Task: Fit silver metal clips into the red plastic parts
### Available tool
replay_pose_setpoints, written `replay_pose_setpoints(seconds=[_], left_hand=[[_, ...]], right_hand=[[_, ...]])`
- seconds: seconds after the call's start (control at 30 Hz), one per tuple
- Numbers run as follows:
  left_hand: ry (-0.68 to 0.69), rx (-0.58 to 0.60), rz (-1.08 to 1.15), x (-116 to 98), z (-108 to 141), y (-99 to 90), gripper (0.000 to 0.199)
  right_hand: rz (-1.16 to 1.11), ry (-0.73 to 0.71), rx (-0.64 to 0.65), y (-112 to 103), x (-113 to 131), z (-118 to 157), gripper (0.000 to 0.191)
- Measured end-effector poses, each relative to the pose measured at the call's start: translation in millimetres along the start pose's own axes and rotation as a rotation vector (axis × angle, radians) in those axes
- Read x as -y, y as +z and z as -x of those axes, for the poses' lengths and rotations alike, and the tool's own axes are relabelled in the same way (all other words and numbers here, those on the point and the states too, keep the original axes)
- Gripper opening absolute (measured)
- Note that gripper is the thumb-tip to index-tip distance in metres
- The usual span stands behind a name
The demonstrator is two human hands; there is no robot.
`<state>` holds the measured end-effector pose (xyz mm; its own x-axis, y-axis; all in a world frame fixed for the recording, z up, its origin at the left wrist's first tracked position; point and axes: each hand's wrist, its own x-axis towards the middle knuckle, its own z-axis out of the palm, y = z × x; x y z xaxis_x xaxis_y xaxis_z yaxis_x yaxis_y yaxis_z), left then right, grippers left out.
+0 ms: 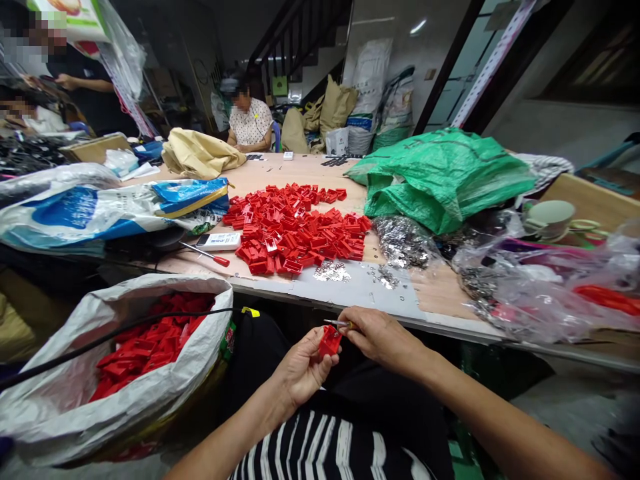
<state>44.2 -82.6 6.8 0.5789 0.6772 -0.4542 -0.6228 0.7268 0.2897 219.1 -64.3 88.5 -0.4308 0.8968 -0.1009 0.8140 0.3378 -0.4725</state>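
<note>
My left hand (pixel 306 369) is closed around a small red plastic part (pixel 330 341), above my lap near the table's front edge. My right hand (pixel 380 337) grips a screwdriver (pixel 337 323), its thin metal shaft pointing left over the top of the red part. Most of the handle is hidden in my fingers. Beyond my hands, a heap of similar red plastic parts (pixel 300 230) covers the middle of the table. Small flat metal pieces (pixel 333 271) lie in front of the heap, with more loose metal bits (pixel 387 277) to their right.
At left stands an open white sack (pixel 200 293) of red parts, a black cable crossing it. A red-handled screwdriver (pixel 220 260) and a white box (pixel 219 241) lie beside the heap. A green sack (pixel 445 173) and plastic bags (pixel 530 280) crowd the right. A person (pixel 253 123) sits opposite.
</note>
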Motion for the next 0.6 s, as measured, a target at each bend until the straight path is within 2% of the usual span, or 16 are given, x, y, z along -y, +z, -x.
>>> replay_pose_setpoints(seconds=[0.13, 0.33, 0.47, 0.6], left_hand=[[0.007, 0.017, -0.021, 0, 2, 1.4, 0.011], [0.105, 0.020, -0.150, 3, 3, 2.8, 0.023], [0.155, 0.008, -0.284, 5, 2, 2.0, 0.026], [0.224, 0.001, -0.403, 5, 2, 2.4, 0.027]], right_hand=[[-0.176, 0.005, -0.010, 4, -4, 1, 0.014], [-0.228, 0.091, -0.028, 15, -5, 0, 0.013], [-0.272, 0.089, -0.006, 24, -8, -2, 0.006], [-0.329, 0.107, -0.060, 35, -13, -3, 0.004]])
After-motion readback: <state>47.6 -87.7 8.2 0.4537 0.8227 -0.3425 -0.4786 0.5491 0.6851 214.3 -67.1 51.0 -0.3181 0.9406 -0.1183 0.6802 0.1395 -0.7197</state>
